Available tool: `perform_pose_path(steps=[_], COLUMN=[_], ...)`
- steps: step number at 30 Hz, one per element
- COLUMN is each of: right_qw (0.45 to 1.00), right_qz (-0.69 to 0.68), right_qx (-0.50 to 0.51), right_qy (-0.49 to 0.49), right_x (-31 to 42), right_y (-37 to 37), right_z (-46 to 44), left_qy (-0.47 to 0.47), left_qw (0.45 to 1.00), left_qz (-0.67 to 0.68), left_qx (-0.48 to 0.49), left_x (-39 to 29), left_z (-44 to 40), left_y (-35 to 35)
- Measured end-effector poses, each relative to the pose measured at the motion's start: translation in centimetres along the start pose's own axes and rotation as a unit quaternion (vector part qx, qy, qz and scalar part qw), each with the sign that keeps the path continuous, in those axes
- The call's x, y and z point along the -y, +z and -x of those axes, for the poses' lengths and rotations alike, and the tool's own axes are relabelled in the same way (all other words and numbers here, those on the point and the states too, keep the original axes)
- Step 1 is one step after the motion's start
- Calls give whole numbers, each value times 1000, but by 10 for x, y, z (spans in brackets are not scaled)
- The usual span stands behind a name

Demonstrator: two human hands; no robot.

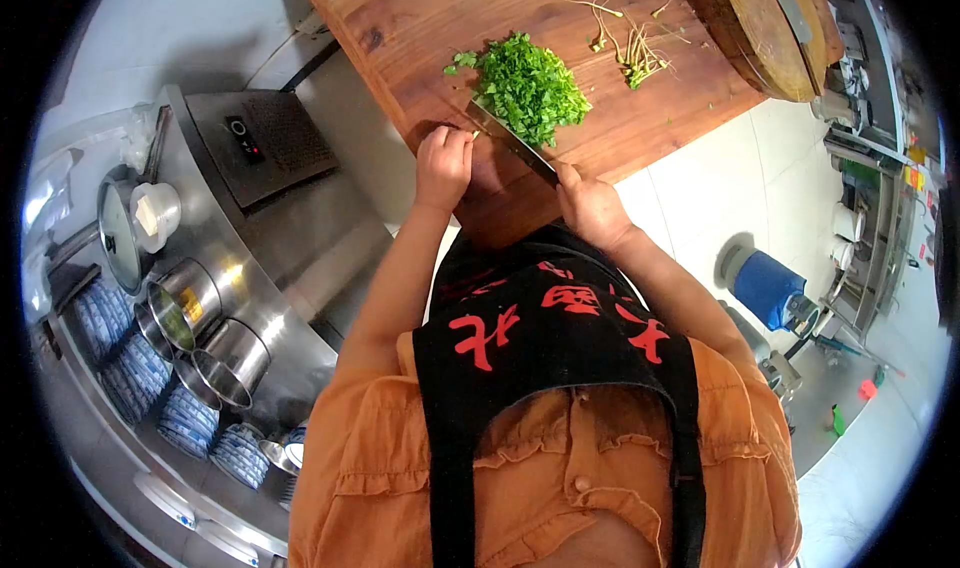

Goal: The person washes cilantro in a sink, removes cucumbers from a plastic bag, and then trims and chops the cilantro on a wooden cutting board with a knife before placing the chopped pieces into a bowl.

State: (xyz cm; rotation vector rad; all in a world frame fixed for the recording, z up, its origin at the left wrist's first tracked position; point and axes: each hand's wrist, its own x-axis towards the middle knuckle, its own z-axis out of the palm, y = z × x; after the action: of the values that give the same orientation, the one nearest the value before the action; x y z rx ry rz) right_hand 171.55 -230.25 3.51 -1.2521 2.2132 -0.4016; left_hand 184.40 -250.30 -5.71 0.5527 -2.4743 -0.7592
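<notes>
My right hand is wrapped round the handle of a kitchen knife, whose blade lies slanted along the near edge of a pile of chopped green herbs. To the left of the blade, my left hand rests at the board's edge with its fingers curled closed. A tiny pale bit shows by its fingertips, too small to name. Both hands are over a reddish wooden board. Thin root ends with stems lie farther back on the board, apart from the pile.
A round chopping block with another blade on it stands at the far right. On the left, a steel counter holds metal pots and stacked blue-and-white bowls. A blue gas cylinder stands on the floor to the right.
</notes>
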Motion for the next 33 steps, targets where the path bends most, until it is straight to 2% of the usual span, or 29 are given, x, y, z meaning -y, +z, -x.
perform_pose_path(steps=[4,9,11,13,15,16,18,20,21,24,26,28,29,30,32,33], right_qw=[995,975,977,991,989,987,995,995,994,993,995,998,998,998,998,997], right_qz=[37,-48,-39,25,26,25,-22,-57,-59,-63,-60,-50,-47,-51,-61,-63], right_qx=[80,171,170,117,137,147,83,55,56,45,19,11,8,-4,-27,-23], right_qy=[55,132,123,60,57,55,52,66,77,88,71,45,33,27,15,23], right_x=[11,22,27,16,10,7,-3,-3,-11,-35,-47,-56,-61,-65,-74,-81], right_y=[-9,-18,-15,6,7,5,-3,-28,-30,-27,-30,-36,-39,-43,-53,-57], right_z=[2,-1,-8,-15,-21,-22,-15,-4,-2,4,9,14,17,18,22,23], left_qy=[-4,-15,-20,-6,18,-15,-75,-202,-202,-184,-195,-123,-86,1,50,42], left_qw=[1000,999,998,999,999,999,992,960,954,939,933,941,970,985,982,982], left_qz=[15,25,15,18,43,42,42,141,166,239,284,307,228,170,173,186], left_qx=[23,38,57,48,25,-15,-94,-136,-149,-166,-106,-77,-26,-37,-60,-5], left_x=[5,3,3,8,12,8,1,-9,-23,-49,-82,-108,-121,-136,-164,-171], left_z=[-1,-4,-5,-1,0,0,-5,-17,-32,-88,-125,-160,-177,-195,-220,-223], left_y=[-2,-2,-4,0,-1,-6,-19,-30,-38,-28,-14,16,22,27,37,46])
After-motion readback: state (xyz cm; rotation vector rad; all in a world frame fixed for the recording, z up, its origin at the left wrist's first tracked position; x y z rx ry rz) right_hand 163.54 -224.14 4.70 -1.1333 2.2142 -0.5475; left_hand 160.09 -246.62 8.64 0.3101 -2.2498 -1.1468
